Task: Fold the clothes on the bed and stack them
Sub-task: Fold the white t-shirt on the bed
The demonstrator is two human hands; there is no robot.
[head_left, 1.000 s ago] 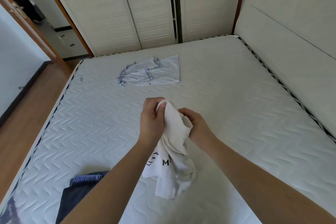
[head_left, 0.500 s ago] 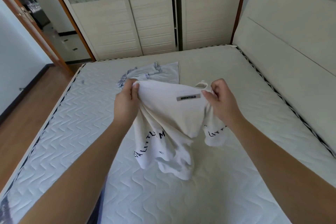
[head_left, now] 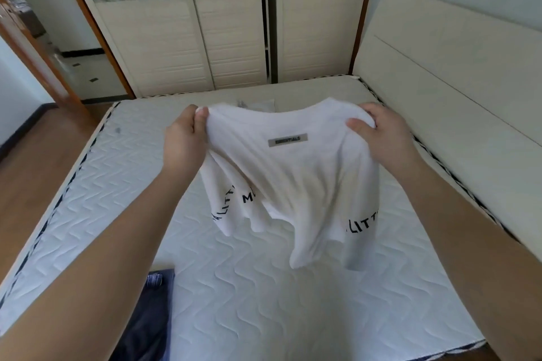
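Above a white quilted bed (head_left: 264, 302), the left hand (head_left: 183, 141) and right hand (head_left: 378, 135) each pinch a shoulder of a white T-shirt (head_left: 293, 179), fingers curled into the fabric, holding it spread and hanging.

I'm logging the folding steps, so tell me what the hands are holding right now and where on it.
Both hands grip a white T-shirt: left hand and right hand pinch its two shoulders, spread apart.

White T-shirt (head_left: 293, 179) with black lettering hangs spread at frame centre; dark garment (head_left: 146, 322) lies crumpled at lower left.
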